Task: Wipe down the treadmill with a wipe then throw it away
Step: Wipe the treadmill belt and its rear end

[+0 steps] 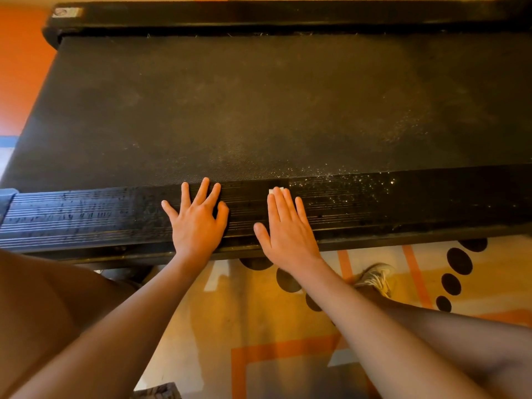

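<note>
1. A person bends over a black treadmill (259, 116) seen from above. It lies long-ways across the view, left to right.
2. Both hands rest on the ribbed side rail (115, 217) nearest the person.
3. The right hand (288, 228) lies flat with its fingers straight and close together. It presses a white wipe (275, 190) onto the rail. Only a small corner of the wipe shows past the fingertips, on the belt side.
4. The left hand (198, 220) is just beside it to the left. It is flat, its fingers are spread, and it holds nothing. It seems to be a brace.
5. Pale specks of dirt (345, 188) lie on the rail directly to the right of the wiping hand. The rail to the left looks streaked and damp, so it is probably done. The next stroke would likely run rightward along the rail.
6. The wide belt (172, 96) beyond the hands is dusty, with grit towards its right side.
7. Below the rail is a rug (417, 283) patterned in orange, cream and black dots. One pale shoe (377, 279) rests on it.
</note>
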Demonstrator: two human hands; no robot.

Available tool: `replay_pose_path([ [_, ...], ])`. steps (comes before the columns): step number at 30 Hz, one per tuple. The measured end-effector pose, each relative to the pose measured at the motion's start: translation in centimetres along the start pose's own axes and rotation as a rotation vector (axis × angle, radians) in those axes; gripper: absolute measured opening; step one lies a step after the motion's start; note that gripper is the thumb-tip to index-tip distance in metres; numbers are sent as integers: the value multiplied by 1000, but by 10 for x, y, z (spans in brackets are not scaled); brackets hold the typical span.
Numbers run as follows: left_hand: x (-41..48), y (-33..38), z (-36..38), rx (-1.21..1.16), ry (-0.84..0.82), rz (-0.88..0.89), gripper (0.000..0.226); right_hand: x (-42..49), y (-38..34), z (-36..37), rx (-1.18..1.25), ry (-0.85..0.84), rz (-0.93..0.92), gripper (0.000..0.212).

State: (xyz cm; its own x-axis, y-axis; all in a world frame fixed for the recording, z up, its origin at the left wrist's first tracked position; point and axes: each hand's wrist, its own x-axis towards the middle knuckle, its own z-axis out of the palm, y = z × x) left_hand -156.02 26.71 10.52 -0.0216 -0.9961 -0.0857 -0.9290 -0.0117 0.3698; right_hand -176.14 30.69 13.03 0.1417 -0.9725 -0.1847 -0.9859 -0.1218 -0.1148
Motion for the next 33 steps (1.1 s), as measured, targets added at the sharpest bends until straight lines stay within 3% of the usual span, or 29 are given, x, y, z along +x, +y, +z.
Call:
replay_pose_path([
  [4, 0, 0, -1, 5, -12, 5, 55, 34, 0, -12, -38, -24, 36, 76],
  [12, 0, 0, -1, 9, -3, 8, 55, -28, 6, 8, -2, -3, -34, 74],
  [20, 0, 0, -2, 6, -22, 0, 55, 35, 6, -10, -38, -17, 8, 72],
  [28, 0, 1, 0, 14, -7, 0, 54, -29, 10, 3, 24, -26, -42, 73],
  [33, 1, 0, 0, 19, -26, -8, 55, 19, 16, -8, -13, -1, 6, 70],
])
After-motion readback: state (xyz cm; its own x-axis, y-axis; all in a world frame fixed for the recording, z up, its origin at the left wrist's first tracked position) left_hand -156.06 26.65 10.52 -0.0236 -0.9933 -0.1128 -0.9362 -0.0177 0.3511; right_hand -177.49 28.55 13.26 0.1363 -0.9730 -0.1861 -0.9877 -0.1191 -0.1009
